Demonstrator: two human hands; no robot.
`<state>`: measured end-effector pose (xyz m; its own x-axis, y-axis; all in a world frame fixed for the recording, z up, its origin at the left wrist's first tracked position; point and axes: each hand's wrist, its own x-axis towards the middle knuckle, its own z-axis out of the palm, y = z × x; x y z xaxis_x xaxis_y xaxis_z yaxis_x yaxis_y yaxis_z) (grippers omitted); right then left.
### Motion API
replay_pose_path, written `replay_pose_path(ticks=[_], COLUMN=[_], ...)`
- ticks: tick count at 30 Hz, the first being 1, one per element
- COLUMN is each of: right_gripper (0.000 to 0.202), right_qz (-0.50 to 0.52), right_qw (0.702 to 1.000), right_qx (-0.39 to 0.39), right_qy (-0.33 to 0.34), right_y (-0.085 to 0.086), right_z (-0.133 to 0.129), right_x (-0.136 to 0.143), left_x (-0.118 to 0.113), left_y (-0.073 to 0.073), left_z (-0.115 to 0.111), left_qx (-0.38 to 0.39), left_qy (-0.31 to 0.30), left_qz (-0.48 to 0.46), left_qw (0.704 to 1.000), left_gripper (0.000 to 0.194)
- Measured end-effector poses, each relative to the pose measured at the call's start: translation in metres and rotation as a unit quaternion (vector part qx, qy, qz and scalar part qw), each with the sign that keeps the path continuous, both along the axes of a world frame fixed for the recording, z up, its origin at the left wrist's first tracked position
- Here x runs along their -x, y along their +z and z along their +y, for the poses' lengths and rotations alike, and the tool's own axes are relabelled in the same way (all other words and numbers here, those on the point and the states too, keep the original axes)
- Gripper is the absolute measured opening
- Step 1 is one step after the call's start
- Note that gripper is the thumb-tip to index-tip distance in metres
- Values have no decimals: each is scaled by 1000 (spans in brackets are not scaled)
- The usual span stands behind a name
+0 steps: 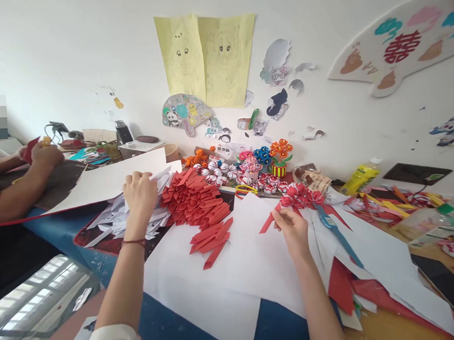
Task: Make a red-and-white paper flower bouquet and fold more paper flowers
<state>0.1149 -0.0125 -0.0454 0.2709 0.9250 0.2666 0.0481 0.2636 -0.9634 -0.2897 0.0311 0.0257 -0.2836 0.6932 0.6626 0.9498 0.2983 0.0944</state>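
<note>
My left hand (140,195) reaches over the heap of white paper strips (117,216), its fingers bent down at the upper part of the heap; whatever is between the fingertips is hidden. In my right hand (291,225) a folded red paper strip (268,222) is pinched between thumb and fingers, slanting down to the left above white sheets (258,254). Between the hands lies a large pile of folded red strips (192,199), with a few more spread at its near end. Red and white paper flowers (299,195) sit just beyond my right hand.
A blue utility knife (339,235) lies right of my right forearm. Finished paper flowers (277,157) stand along the wall, near a yellow bottle (360,176). At the far left, another person's hands (47,153) hold red paper. A dark phone-like slab (446,285) lies at right.
</note>
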Motion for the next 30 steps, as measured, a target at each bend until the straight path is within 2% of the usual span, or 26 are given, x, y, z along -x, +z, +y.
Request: replay_pose_path(ticks=[4,9,13,15,17,18,19,20,21,22,23,26,28,30], right_gripper=[29,28,30,30,29,29,28,28,28,28,28,28,27,26], right_qz=[-15,-14,-19,-22,-23,-21,-15,-9,-3,5,13,41,56,54], right_qw=[1000,1000,1000,1000,1000,1000,1000,1000,999,999,999,998,997,996], right_qx=[-9,-17,-11,-12,-14,-17,-19,-21,-23,-26,-28,-45,-60,-66], right_qy=[-7,-3,-3,-4,-3,0,6,14,24,30,33,17,9,10], right_y=[-2,2,4,5,5,5,6,7,8,10,12,17,19,18], right_z=[0,-2,-3,-3,-3,-4,-4,-5,-6,-7,-8,-11,-12,-11], right_x=[-2,-1,1,1,2,3,4,4,5,6,6,6,4,1], left_x=[12,21,18,3,-29,-51,-76,-102,-129,-154,-177,-225,-243,-254], left_y=[0,-2,11,21,29,30,28,24,18,11,2,-22,-33,-40], left_z=[12,18,15,8,-4,-10,-17,-23,-28,-32,-35,-37,-36,-34], left_qx=[42,77,55,-4,-76,-91,-88,-63,-29,24,73,148,161,167], left_qy=[-9,4,13,20,-11,-64,-143,-241,-334,-406,-452,-502,-496,-497], left_qz=[59,76,74,59,6,-37,-92,-161,-233,-299,-355,-488,-551,-583], left_qw=[997,994,996,998,997,993,982,955,913,863,815,698,651,621], left_gripper=[36,41,39,40,39,36,33,30,29,29,30,36,38,38])
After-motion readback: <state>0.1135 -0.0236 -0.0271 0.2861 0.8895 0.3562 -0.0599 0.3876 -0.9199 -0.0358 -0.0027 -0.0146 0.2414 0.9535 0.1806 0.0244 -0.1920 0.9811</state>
